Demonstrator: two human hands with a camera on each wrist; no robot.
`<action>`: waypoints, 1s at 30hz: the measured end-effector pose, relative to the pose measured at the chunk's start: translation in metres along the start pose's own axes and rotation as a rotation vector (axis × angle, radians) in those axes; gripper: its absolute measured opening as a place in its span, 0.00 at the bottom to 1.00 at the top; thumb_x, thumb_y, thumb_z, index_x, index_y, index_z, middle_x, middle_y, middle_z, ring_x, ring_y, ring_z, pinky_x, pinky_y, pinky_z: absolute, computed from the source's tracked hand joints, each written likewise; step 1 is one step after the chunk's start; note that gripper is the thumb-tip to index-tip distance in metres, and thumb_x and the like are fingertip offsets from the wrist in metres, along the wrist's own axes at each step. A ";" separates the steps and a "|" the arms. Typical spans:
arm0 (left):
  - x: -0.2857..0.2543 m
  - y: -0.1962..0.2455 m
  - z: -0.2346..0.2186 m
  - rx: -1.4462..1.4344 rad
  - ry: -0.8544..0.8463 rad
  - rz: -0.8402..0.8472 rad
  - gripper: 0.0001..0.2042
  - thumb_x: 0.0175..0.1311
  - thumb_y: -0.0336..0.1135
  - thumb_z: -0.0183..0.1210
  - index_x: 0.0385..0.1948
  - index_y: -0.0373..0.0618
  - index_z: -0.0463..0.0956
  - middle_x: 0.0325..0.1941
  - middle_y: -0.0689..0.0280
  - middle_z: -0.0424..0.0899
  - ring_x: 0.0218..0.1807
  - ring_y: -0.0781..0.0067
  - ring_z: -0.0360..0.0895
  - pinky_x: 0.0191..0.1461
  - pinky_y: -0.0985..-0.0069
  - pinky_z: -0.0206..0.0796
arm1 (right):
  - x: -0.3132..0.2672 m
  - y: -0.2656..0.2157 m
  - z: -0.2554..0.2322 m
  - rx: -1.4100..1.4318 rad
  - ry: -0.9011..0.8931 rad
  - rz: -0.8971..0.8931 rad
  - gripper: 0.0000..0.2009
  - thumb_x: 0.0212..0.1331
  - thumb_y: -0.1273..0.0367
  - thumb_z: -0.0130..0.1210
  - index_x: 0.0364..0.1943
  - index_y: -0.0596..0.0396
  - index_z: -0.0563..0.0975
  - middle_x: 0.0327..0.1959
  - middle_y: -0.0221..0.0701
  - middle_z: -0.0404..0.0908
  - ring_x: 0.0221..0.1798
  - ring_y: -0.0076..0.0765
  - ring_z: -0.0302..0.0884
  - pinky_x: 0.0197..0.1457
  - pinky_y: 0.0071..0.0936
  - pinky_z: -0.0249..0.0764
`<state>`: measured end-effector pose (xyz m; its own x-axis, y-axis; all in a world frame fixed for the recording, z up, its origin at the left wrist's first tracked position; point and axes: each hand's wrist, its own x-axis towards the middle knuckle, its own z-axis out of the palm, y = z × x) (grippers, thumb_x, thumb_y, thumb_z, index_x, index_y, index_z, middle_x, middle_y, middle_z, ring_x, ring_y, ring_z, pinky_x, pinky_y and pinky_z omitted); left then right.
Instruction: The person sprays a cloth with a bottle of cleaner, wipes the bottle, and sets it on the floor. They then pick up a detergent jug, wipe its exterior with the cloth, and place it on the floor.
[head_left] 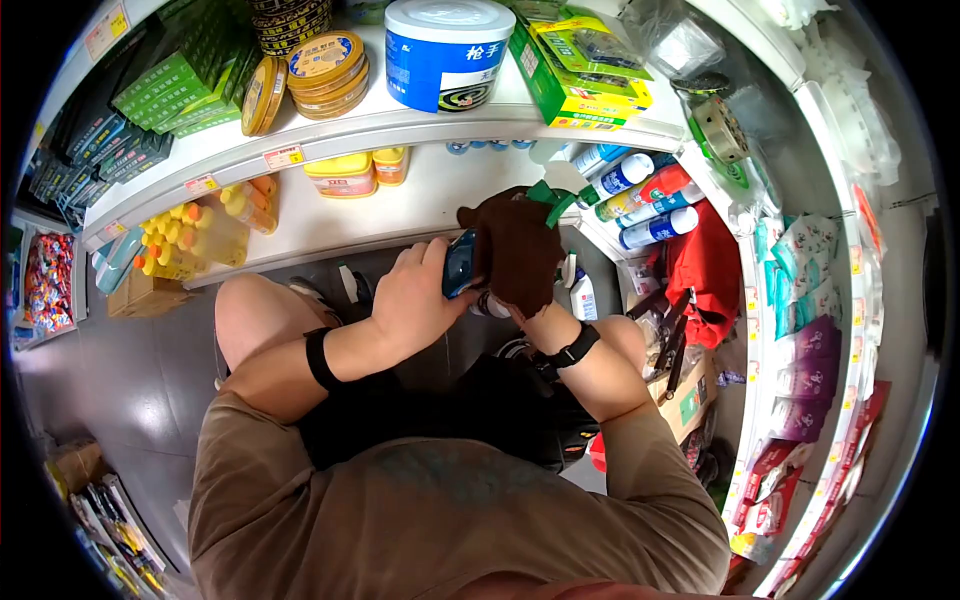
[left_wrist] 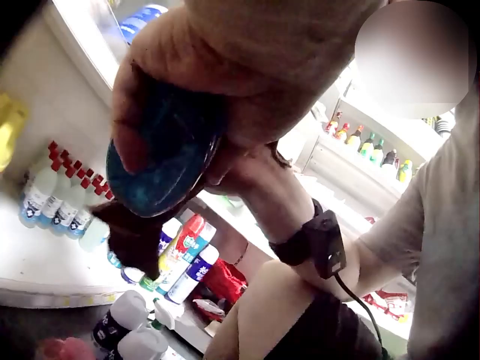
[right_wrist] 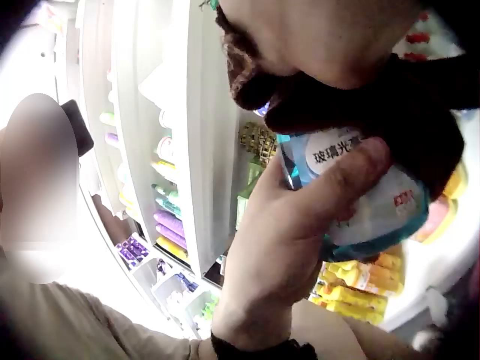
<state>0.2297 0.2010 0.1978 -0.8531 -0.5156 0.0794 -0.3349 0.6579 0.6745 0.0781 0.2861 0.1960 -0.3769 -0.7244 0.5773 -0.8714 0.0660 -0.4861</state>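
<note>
A blue bottle (head_left: 459,264) is gripped by the left hand (head_left: 415,300); in the left wrist view the fingers curl round its rounded blue base (left_wrist: 154,169). In the right wrist view the left thumb lies across the white label (right_wrist: 375,206). A dark brown cloth (head_left: 520,255) with a green tab covers the bottle's other end. Through this cloth the right hand (right_wrist: 322,37) grips around that end, its fingers partly hidden. From above, the cloth hides most of the right hand (head_left: 537,318).
Beyond the hands, a curved white shelf (head_left: 400,130) carries a blue tub (head_left: 447,60), round tins and green boxes. Yellow bottles (head_left: 190,235) stand at the lower left. Spray cans (head_left: 655,225) and a red cloth bag (head_left: 705,280) are on the right, near a cardboard box (head_left: 690,400).
</note>
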 end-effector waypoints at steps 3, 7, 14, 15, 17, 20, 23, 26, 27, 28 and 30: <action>0.004 0.005 -0.011 -0.097 -0.087 -0.102 0.32 0.46 0.42 0.74 0.51 0.38 0.70 0.47 0.46 0.81 0.51 0.44 0.79 0.53 0.61 0.72 | -0.006 0.004 0.003 0.065 -0.186 0.080 0.08 0.41 0.65 0.62 0.25 0.51 0.77 0.24 0.34 0.78 0.31 0.43 0.78 0.35 0.36 0.72; 0.025 -0.014 -0.024 -0.664 -0.335 -0.170 0.35 0.45 0.41 0.76 0.53 0.35 0.70 0.48 0.53 0.83 0.48 0.59 0.81 0.53 0.70 0.72 | 0.001 0.020 -0.018 -0.131 -0.482 -0.086 0.15 0.37 0.63 0.68 0.32 0.50 0.80 0.29 0.36 0.79 0.38 0.47 0.80 0.45 0.37 0.75; 0.020 -0.007 -0.024 -0.525 -0.290 -0.302 0.37 0.44 0.42 0.77 0.50 0.27 0.66 0.44 0.45 0.82 0.46 0.56 0.82 0.51 0.67 0.73 | -0.052 0.032 0.021 0.978 -0.129 0.770 0.18 0.40 0.62 0.69 0.38 0.51 0.81 0.29 0.38 0.78 0.41 0.49 0.79 0.59 0.34 0.71; 0.018 -0.001 -0.029 -0.348 -0.219 -0.260 0.37 0.44 0.42 0.76 0.49 0.27 0.66 0.43 0.43 0.82 0.46 0.53 0.82 0.51 0.66 0.73 | -0.048 0.030 0.019 0.727 -0.220 0.558 0.16 0.38 0.63 0.68 0.35 0.51 0.81 0.28 0.38 0.78 0.39 0.48 0.78 0.56 0.35 0.71; 0.015 0.004 -0.030 -0.248 -0.180 -0.239 0.38 0.45 0.44 0.75 0.50 0.28 0.62 0.41 0.40 0.80 0.46 0.45 0.81 0.51 0.63 0.73 | -0.037 0.021 0.012 0.310 -0.367 0.199 0.12 0.35 0.65 0.66 0.28 0.51 0.81 0.26 0.39 0.77 0.35 0.48 0.76 0.51 0.36 0.71; 0.010 0.004 -0.027 -0.234 -0.189 -0.237 0.38 0.46 0.43 0.75 0.52 0.30 0.60 0.41 0.42 0.81 0.46 0.46 0.81 0.51 0.63 0.72 | -0.020 0.005 -0.002 -0.060 -0.424 -0.075 0.10 0.30 0.66 0.63 0.22 0.52 0.81 0.23 0.41 0.76 0.31 0.48 0.75 0.41 0.39 0.71; 0.012 0.005 -0.028 -0.499 -0.284 -0.197 0.34 0.52 0.38 0.73 0.54 0.33 0.60 0.45 0.49 0.80 0.48 0.56 0.81 0.51 0.65 0.73 | 0.004 -0.006 -0.015 -0.576 -0.541 -0.043 0.08 0.28 0.66 0.61 0.18 0.52 0.80 0.20 0.44 0.75 0.29 0.50 0.75 0.35 0.42 0.72; 0.018 -0.015 -0.002 -1.057 -0.320 -0.018 0.28 0.64 0.34 0.65 0.61 0.40 0.59 0.52 0.59 0.77 0.48 0.72 0.77 0.45 0.76 0.74 | -0.001 0.025 -0.024 -0.276 -0.229 0.087 0.07 0.35 0.67 0.60 0.19 0.55 0.80 0.21 0.48 0.75 0.32 0.53 0.77 0.35 0.44 0.73; 0.018 -0.017 0.009 -1.082 -0.348 -0.056 0.27 0.65 0.34 0.64 0.61 0.39 0.60 0.50 0.60 0.78 0.46 0.72 0.78 0.46 0.75 0.74 | -0.005 0.033 -0.009 -0.196 -0.080 0.165 0.06 0.40 0.67 0.59 0.21 0.54 0.80 0.23 0.46 0.76 0.33 0.51 0.78 0.36 0.42 0.74; 0.017 -0.018 0.015 -1.100 -0.349 -0.104 0.26 0.66 0.34 0.63 0.60 0.38 0.61 0.47 0.62 0.79 0.44 0.73 0.78 0.47 0.73 0.73 | -0.010 0.041 0.005 -0.101 0.082 0.230 0.05 0.44 0.67 0.58 0.23 0.54 0.80 0.25 0.44 0.77 0.34 0.50 0.79 0.37 0.40 0.75; 0.013 -0.013 0.009 -0.886 -0.249 -0.129 0.24 0.68 0.38 0.61 0.59 0.37 0.63 0.39 0.61 0.81 0.38 0.75 0.79 0.42 0.75 0.71 | -0.025 0.041 0.006 0.206 0.110 0.487 0.05 0.52 0.68 0.57 0.28 0.52 0.80 0.30 0.41 0.79 0.39 0.46 0.80 0.40 0.35 0.76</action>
<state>0.2195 0.1909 0.1838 -0.9261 -0.3556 -0.1261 -0.0931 -0.1085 0.9897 0.0535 0.3034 0.1576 -0.7622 -0.5667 0.3129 -0.5120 0.2320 -0.8271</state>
